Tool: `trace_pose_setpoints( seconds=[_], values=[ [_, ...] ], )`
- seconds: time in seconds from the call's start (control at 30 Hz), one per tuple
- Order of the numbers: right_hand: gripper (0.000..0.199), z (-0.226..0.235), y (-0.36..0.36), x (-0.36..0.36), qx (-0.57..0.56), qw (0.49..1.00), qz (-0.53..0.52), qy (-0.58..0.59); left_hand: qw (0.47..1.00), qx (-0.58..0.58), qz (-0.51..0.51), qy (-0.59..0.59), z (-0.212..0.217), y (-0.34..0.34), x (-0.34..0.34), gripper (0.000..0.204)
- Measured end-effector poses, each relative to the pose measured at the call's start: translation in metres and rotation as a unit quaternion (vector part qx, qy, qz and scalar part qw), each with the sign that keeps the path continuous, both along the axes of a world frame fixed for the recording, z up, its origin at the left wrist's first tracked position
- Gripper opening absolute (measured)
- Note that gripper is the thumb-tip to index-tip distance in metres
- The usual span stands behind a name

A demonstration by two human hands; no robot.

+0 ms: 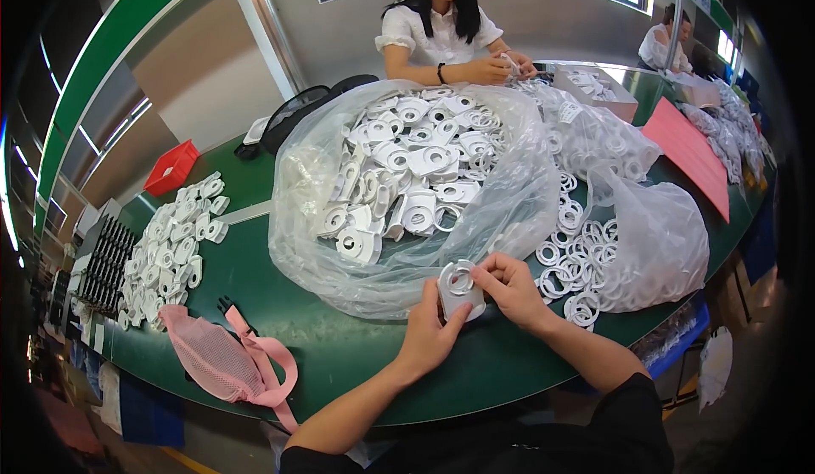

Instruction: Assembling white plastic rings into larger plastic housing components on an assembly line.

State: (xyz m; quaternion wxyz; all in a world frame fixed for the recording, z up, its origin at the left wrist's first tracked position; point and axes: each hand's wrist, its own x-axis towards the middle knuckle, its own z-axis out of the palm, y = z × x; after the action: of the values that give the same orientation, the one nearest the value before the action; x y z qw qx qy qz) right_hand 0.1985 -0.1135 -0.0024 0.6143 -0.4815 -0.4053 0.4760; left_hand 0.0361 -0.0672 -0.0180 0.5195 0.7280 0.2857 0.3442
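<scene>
While forearms rise from lower edge, left hand (427, 331) grips white plastic plate (459, 291) from below; right hand (511, 285) pinches ring (462, 283) on it, above desk (340, 347).

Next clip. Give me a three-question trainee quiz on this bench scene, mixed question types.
1. True or false: both hands, left hand and right hand, are on one white plate.
2. The loose rings lie on which side of that plate? A) the person's left B) the person's right
3. What colour is the mesh bag at the table edge?

Key
1. True
2. B
3. Pink
</scene>
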Motion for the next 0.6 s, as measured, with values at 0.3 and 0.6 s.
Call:
trace_pose_setpoints(
  seconds=[0.3,0.6],
  values=[
    [0.035,0.012,-0.008,-0.008,-0.032,0.931,-0.103,-0.347,0.992,0.097,-0.012,0.073,0.016,-0.006,-0.003,0.048],
    [0.025,0.008,-0.003,0.011,-0.031,0.985,0.052,-0.164,0.982,-0.124,-0.129,0.056,0.016,0.023,-0.019,0.054]
  ],
)
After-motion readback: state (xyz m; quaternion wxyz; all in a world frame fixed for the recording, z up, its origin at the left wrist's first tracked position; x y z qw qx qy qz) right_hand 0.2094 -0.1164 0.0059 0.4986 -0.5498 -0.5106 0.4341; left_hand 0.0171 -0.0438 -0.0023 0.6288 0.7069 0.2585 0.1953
